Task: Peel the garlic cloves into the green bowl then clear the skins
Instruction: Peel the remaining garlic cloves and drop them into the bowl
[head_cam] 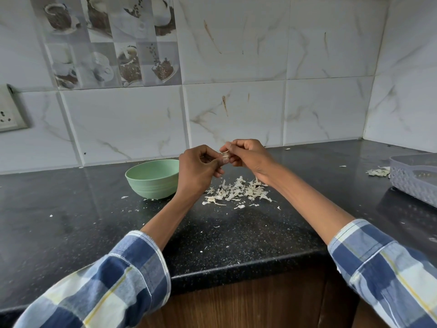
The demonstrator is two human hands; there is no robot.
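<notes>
a: where is the garlic clove (225, 156)?
b: pinched between left hand (198, 170) and right hand (246, 153), above the desk (236, 233).
a: and the green bowl (151, 178)?
b: just left of the left hand; skins (236, 191) lie below.

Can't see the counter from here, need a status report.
Left hand and right hand pinching one garlic clove. Skins piled beside green bowl. Nothing in the way.

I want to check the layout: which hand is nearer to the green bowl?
Left. The left hand is right beside the green bowl, at its right rim; the right hand is farther right, above the skins.
</notes>
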